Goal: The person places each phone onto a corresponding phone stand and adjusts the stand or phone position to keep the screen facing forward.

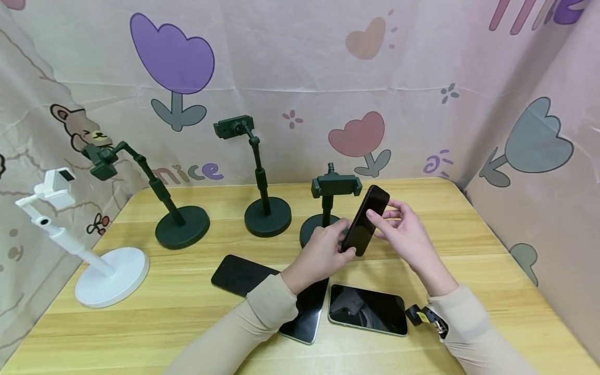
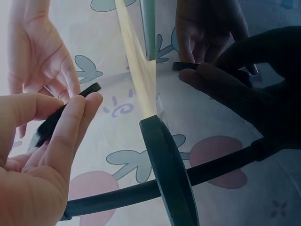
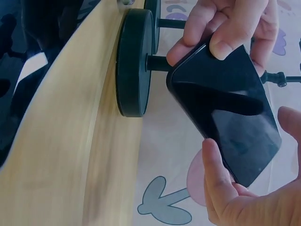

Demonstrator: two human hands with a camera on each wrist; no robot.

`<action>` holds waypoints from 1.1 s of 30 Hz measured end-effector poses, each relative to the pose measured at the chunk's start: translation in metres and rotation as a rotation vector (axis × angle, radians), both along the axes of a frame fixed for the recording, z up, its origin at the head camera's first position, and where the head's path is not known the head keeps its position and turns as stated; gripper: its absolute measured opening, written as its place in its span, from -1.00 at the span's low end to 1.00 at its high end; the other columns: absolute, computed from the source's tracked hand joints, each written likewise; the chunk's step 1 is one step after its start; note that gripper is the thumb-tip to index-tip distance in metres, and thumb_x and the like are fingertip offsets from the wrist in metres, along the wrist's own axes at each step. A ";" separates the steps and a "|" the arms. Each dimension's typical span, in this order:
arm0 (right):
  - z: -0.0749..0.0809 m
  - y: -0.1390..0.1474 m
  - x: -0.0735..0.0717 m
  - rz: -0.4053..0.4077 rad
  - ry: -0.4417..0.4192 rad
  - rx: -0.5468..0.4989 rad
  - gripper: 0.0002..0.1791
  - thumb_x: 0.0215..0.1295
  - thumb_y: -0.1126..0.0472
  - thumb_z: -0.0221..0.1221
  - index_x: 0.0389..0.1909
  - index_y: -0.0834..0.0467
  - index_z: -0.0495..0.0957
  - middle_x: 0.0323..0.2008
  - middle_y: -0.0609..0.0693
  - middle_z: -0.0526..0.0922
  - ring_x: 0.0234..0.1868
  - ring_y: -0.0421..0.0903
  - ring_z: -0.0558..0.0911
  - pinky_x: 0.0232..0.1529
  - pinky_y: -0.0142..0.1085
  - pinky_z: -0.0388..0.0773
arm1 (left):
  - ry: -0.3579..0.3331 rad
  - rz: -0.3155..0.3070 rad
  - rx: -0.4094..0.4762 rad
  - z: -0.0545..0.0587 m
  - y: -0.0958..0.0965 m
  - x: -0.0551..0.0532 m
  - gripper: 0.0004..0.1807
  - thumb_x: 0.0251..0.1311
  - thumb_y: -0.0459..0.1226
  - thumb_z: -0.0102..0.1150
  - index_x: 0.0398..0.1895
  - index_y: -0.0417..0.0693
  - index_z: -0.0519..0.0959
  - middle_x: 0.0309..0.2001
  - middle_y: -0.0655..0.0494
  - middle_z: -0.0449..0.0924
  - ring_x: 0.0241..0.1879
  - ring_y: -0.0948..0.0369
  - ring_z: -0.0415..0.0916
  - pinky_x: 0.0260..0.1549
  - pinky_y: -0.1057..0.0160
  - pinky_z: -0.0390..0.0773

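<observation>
My left hand grips the lower end of a black smartphone, its thumb lying on the screen in the right wrist view. The phone is tilted above the table. At the upper right edge is my right hand, fingers loosely extended; in the right wrist view a fingertip touches the phone's edge, while the thumb stands beside it. Just behind my left hand stands a dark green phone stand, its round base partly covered by that hand.
Flat on the wooden table lie a black phone, another partly under my left forearm, and a light-edged phone. Two more green stands and a white stand are to the left. A patterned cloth hangs behind.
</observation>
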State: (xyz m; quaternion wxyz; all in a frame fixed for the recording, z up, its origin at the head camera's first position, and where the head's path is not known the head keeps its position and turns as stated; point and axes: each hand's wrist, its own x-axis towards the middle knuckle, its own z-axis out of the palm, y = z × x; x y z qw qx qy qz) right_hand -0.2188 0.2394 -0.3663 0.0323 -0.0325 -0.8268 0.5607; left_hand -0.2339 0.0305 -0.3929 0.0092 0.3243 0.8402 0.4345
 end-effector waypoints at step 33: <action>0.001 -0.022 0.002 -0.148 0.176 0.217 -0.06 0.29 -0.26 0.46 0.42 0.21 0.27 0.09 0.20 0.61 0.11 0.11 0.67 0.14 -0.17 0.43 | 0.131 0.091 -0.154 0.000 0.004 0.009 -0.67 0.41 -0.38 0.36 0.19 -0.15 0.60 -0.04 -0.03 0.84 -0.22 0.20 0.82 -0.15 0.28 0.80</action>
